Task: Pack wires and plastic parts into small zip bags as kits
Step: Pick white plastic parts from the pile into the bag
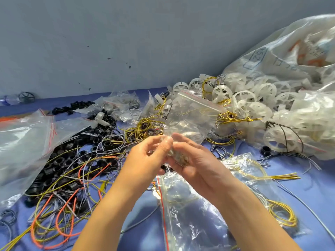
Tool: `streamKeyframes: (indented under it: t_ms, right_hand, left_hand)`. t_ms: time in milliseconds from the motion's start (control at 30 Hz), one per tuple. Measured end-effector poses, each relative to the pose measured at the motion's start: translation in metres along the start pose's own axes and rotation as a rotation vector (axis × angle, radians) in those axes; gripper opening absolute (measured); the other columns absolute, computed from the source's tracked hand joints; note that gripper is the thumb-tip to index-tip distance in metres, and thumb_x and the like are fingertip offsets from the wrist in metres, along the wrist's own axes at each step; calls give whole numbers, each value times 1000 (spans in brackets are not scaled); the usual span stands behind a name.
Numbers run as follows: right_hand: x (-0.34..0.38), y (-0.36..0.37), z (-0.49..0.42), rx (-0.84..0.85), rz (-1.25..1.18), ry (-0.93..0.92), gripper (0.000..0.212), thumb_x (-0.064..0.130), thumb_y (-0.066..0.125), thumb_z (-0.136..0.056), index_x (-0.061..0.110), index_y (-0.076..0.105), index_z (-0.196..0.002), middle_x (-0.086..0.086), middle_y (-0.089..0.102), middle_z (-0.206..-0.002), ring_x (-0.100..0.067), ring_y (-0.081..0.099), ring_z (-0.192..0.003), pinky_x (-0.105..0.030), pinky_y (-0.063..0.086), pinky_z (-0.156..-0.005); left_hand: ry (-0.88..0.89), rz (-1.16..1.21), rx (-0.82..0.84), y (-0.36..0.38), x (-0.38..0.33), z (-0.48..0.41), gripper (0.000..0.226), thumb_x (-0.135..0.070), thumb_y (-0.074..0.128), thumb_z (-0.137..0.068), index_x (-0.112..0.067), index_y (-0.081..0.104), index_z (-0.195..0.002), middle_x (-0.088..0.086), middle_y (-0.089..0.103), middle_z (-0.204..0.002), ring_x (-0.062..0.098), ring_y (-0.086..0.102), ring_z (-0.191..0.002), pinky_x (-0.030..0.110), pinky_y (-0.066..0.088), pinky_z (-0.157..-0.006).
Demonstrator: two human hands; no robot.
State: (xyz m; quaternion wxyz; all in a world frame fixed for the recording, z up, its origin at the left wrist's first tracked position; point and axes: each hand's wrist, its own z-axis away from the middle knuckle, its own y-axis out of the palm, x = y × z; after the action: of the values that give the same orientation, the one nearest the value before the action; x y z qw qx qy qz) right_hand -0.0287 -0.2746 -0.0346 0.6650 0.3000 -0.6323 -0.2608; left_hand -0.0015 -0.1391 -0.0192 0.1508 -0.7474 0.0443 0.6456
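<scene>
Zip bag (190, 120) raised above the surface (311, 192), held at its lower corner.
Left hand (145, 156): fingertip grip pinching the film. Bag looks light, limp and slick, its zip end flopping upward. Right hand (195, 163): grip cupped round the weighted corner. Best held near the contents, since loose film would probably slip.

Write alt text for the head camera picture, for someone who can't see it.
A left hand and right hand pinch the lower end of a small clear zip bag over a blue cloth littered with coloured wires, black rings and white plastic wheels.
</scene>
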Motion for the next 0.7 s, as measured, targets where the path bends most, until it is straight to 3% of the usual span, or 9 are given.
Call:
streamKeyframes:
  t_ms: [133, 300, 400, 500, 567, 700]
  right_hand:
    - [1, 2, 3, 77, 179, -83, 42, -11, 58, -86, 0, 53, -126, -31, 63, -115, -31, 68, -96, -32, 57, -85]
    - [2, 2, 2, 97, 393, -128, 27, 6, 64, -88, 13, 68, -114, -9, 65, -96, -17, 61, -88, -25, 51, -79]
    - [2, -1, 2, -4, 498, -121, 13, 18, 62, -92, 14, 73, -99, -1, 69, -85, -13, 62, -78, -27, 53, -72]
    - [-4, -4, -1, -53, 465, -93, 21, 15, 60, -94, 1, 69, -105, -9, 69, -91, -14, 65, -78, -24, 54, -65]
    - [-5, -4, -1, -51, 425, -105, 23, 10, 60, -93, -5, 65, -109, -13, 69, -93, -13, 66, -73, -20, 53, -62]
    - [-1, -6, 0, 21, 400, -103, 31, 18, 66, -82, 1, 68, -108, -16, 70, -98, -22, 64, -86, -31, 53, -83]
  left_hand:
    - [37, 21, -72, -2, 1, 2, 9, -24, 64, -92, -24, 71, -97, 3, 75, -88, 8, 69, -71, 21, 54, -54]
    - [307, -55, -119, -8, -7, 6, 6, -28, 66, -93, -28, 71, -95, -4, 74, -86, 8, 68, -77, 21, 55, -63]
    - [143, 73, -109, -11, -1, 3, 14, -27, 61, -94, -20, 72, -91, -1, 74, -82, 8, 66, -70, 22, 53, -57]
    - [-6, 194, -63, -8, 4, 1, 22, -25, 56, -96, -23, 73, -83, 1, 73, -80, 11, 67, -68, 22, 52, -54]
    - [-65, 237, -38, -10, 6, -1, 17, -23, 55, -97, -19, 70, -88, 3, 73, -83, 12, 68, -70, 24, 52, -52]
    - [-152, 278, 132, -13, 12, 0, 22, -33, 74, -80, -16, 72, -94, 6, 70, -81, 13, 64, -66, 25, 52, -50]
